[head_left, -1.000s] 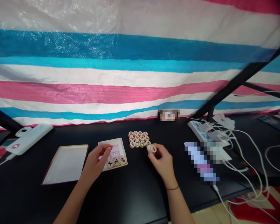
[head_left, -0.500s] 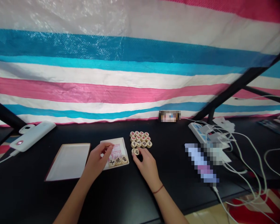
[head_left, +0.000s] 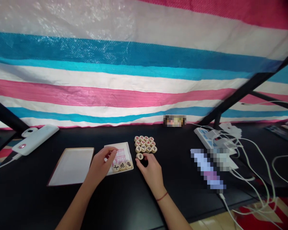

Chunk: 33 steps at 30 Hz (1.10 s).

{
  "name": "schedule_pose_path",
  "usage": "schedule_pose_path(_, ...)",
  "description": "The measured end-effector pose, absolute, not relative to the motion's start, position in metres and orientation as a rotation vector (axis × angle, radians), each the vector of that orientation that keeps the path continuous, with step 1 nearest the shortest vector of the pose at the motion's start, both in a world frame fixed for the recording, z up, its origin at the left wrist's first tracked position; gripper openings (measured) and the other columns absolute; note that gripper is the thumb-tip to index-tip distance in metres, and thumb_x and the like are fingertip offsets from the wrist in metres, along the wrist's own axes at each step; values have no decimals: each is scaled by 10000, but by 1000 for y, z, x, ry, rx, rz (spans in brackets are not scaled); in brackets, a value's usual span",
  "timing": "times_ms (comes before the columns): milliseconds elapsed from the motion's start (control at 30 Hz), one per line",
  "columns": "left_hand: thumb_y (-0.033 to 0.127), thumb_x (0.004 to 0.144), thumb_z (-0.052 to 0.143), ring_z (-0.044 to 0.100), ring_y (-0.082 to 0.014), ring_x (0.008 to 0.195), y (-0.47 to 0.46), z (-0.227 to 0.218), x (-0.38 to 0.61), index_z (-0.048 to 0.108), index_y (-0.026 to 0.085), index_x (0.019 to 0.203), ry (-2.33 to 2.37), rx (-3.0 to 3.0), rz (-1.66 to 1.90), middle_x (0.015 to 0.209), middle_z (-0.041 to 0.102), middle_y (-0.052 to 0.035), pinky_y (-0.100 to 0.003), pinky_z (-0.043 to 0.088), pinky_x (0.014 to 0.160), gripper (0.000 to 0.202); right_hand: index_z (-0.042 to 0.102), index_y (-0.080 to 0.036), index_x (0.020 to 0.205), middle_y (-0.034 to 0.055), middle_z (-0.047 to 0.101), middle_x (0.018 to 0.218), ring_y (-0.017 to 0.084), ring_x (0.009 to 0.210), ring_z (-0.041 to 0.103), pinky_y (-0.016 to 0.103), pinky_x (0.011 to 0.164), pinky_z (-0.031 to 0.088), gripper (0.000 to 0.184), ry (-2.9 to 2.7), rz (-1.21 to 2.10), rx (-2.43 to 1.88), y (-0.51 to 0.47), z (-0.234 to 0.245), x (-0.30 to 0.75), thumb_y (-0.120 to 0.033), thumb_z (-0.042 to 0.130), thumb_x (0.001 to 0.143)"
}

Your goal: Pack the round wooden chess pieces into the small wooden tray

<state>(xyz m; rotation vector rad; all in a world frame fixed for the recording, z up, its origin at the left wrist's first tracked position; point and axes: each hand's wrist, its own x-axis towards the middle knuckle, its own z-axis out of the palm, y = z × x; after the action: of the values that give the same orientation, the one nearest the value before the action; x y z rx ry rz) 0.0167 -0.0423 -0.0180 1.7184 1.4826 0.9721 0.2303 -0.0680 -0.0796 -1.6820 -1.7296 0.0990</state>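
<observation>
My left hand [head_left: 102, 164] hovers at the left side of a shallow white box [head_left: 122, 146], its fingers curled together in a pinch. Whatever those fingers hold, if anything, is hidden. Inside the box lie a sheet with pink lines [head_left: 120, 155] and several round Chinese chess pieces [head_left: 122, 165] along the near edge. My right hand [head_left: 152, 171] has thumb and index finger around a black-marked Chinese chess piece [head_left: 140, 156], which seems stacked on another. Just beyond it, Chinese chess pieces [head_left: 143, 143] stand in close rows, red-marked ones behind and black-marked ones in front.
A box lid [head_left: 73, 166] lies inside up on the black table [head_left: 115, 204] at left. Behind it is a white power bank [head_left: 35, 140]. To the right are a blurred phone [head_left: 207, 169], a power strip [head_left: 203, 135] and tangled white cables [head_left: 263, 169]. A striped sheet [head_left: 134, 92] hangs behind.
The piece at my right fingers has shifted slightly left, sitting more squarely over the one below it. My left hand stays in place. The view has tilted slightly.
</observation>
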Motion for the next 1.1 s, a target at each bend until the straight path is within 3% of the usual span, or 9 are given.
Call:
schedule_pose_path(267,421,870,451,598,-164,662,-41,-22,16,655,202,863,1519,1751,916,782,670,-29,-252,466,577,299,623,-167,968,72,643,850,211,774,633,310,693,506,283,-1793,58,-1652,-67,-81,231,-410,479,939)
schedule_pose_path(467,353,886,438,627,-180,758,-41,-29,15,650,220,900,1506,1949,885,891,684,-42,-301,503,727,250,633,-174,958,67,640,823,204,740,626,298,654,498,278,-1785,24,-1666,-65,-81,230,-401,473,938)
schedule_pose_path(733,327,899,431,641,-196,770,-42,-34,14,664,217,944,1489,2093,746,924,693,-62,-319,496,755,262,639,-173,962,59,634,827,197,751,623,295,682,501,238,-1770,72,-1686,-64,-81,230,-361,502,914)
schedule_pose_path(967,291,909,442,612,-228,863,-43,-36,13,695,200,871,1613,2321,471,903,702,-78,-342,422,769,272,607,-171,1063,83,634,917,207,770,626,319,685,527,299,-1671,67,-1651,-73,-67,225,-384,547,862)
schedule_pose_path(1100,304,937,433,596,-257,911,-50,-31,20,703,208,838,1651,2413,269,895,699,-84,-372,372,758,304,613,-189,1032,74,625,899,199,787,623,312,718,533,225,-1862,171,-1438,-76,-49,203,-301,543,850)
